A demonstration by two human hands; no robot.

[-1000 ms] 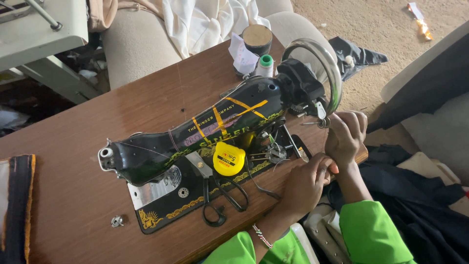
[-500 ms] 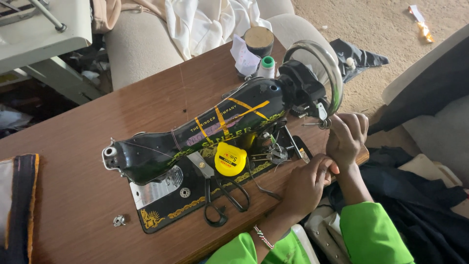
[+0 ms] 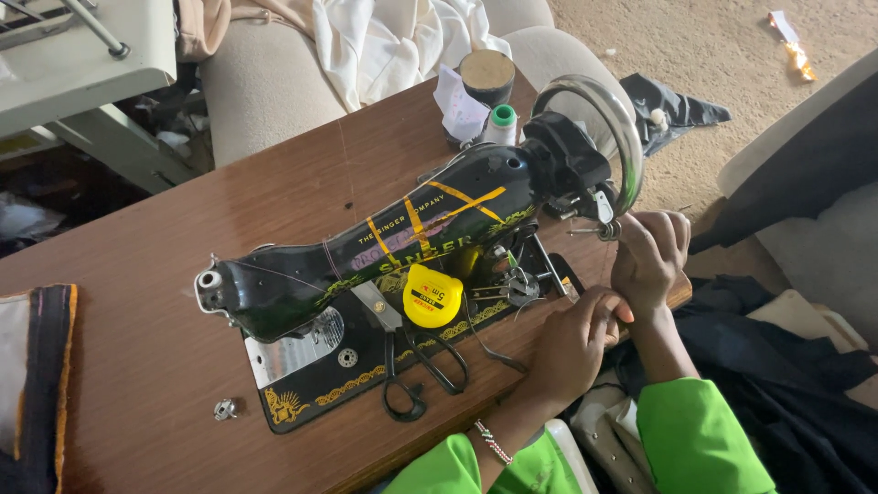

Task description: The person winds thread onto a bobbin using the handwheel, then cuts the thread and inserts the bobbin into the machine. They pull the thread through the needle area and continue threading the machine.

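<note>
- Sewing machine [image 3: 402, 242], black with gold trim, lies across the middle of the brown wooden surface [image 3: 137, 357], its handwheel [image 3: 608, 123] at the far right end.
- Right hand [image 3: 651, 256] is at the machine's right end, just below the handwheel, fingers curled together on a small metal part [image 3: 605, 229] there; whether they grip it tightly I cannot tell.
- Left hand [image 3: 572, 348] rests on the surface's near edge, just beside the right hand, fingers bent toward it; what they pinch, if anything, is hidden.
- Both arms wear bright green sleeves; a beaded bracelet [image 3: 492, 441] sits on the left wrist.
- Yellow tape measure [image 3: 432, 295] lies on the machine's bed, under the arm.
- Black scissors [image 3: 416, 366] lie on the bed, just in front of the tape measure, handles toward the person.
- White spool with a green top [image 3: 500, 125] stands behind the machine, next to a dark round tin [image 3: 486, 78] and a scrap of white paper [image 3: 457, 105].
- Small metal bobbin [image 3: 225, 408] lies on the surface near the bed's left corner.
- Dark cloth with an orange edge [image 3: 41, 384] lies at the surface's left end.
</note>
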